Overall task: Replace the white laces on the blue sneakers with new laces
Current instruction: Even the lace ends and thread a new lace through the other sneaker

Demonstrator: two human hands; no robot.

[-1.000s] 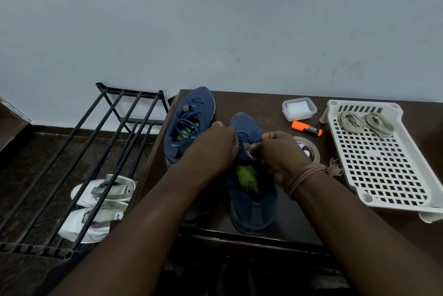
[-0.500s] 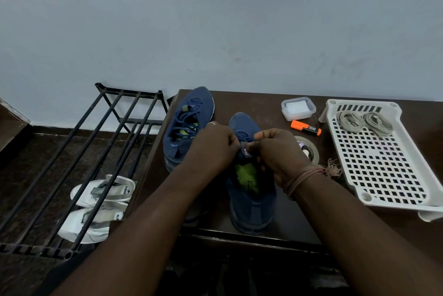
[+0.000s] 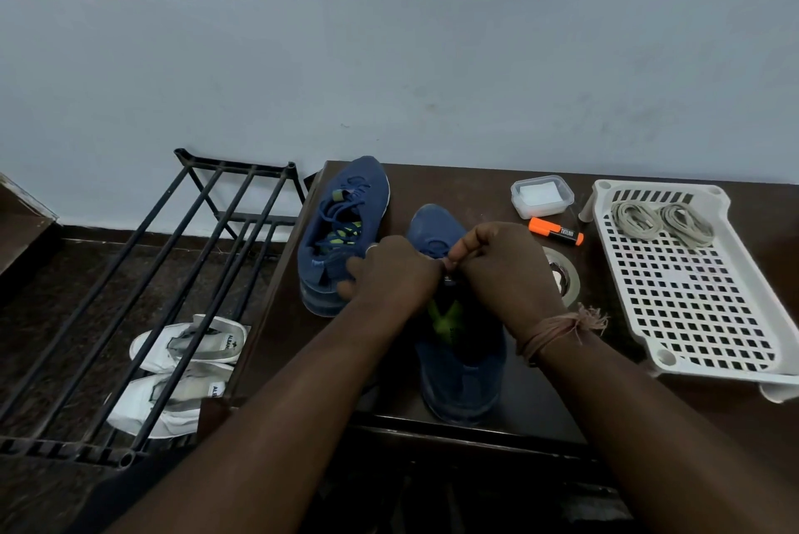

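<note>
Blue mesh sneaker (image 3: 460, 365) on dark bench (image 3: 475, 188); both hands' fingers (image 3: 458, 250) pinched its blue lace; slipping grip risked loosening.

A dark brown table (image 3: 484, 188) stands against a pale blue wall (image 3: 389, 71). On it lie a small clear lidded box (image 3: 541, 195), an orange marker (image 3: 555, 231) just in front of that, and what looks like a roll of tape (image 3: 564, 276), partly hidden. To the table's left stands a black metal rack (image 3: 173, 257), with a pair of white sandals (image 3: 181, 369) on the dark floor beneath its bars
</note>
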